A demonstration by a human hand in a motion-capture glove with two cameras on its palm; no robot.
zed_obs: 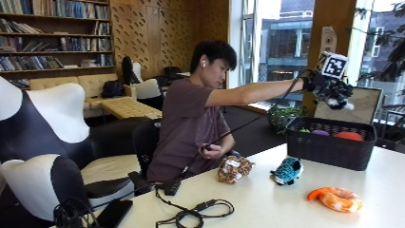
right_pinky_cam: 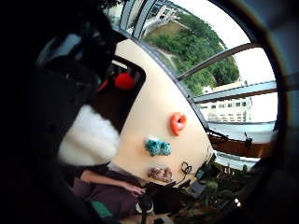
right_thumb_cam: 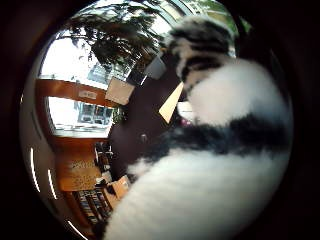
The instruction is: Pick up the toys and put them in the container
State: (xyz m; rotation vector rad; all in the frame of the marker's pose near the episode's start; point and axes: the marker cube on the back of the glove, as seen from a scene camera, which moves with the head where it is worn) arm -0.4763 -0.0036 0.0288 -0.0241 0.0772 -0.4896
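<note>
Toys on tabletop: three lie loose on the white tabletop (zed_obs: 265,199), well apart from each other: a brown spotted plush (zed_obs: 234,169) by the person's edge, a teal spotted plush (zed_obs: 288,171) just in front of the basket, and an orange curled plush (zed_obs: 335,199) toward the near edge.
Held toy: a black-and-white plush (zed_obs: 335,98) is in the gloved right hand (zed_obs: 321,83), high above the basket; its white fur and dark stripes fill the thumb-side palm view (right_thumb_cam: 210,150).
Basket: a dark woven basket (zed_obs: 326,148) stands at the far end of the tabletop; a red toy (zed_obs: 349,135) and a purple one (zed_obs: 320,132) show over its rim.
Hard to make out: the held toy's shape is unclear, since the outside view shows only a small dark and white bundle under the hand. What else lies in the basket is hidden by its wall. The little-finger-side palm view shows only a white fur patch (right_pinky_cam: 91,137) of the held toy, with the red toy (right_pinky_cam: 124,80) in the basket below.
Hand pose: right arm stretched out nearly level at shoulder height, hand over the basket, fingers curled round the black-and-white plush.
Other hand: the bare left hand (zed_obs: 212,151) rests low against the person's body at the tabletop's edge; it appears curled, but what it touches cannot be told.
Other things: a black cable (zed_obs: 196,213) lies coiled on the tabletop near the person's corner.
</note>
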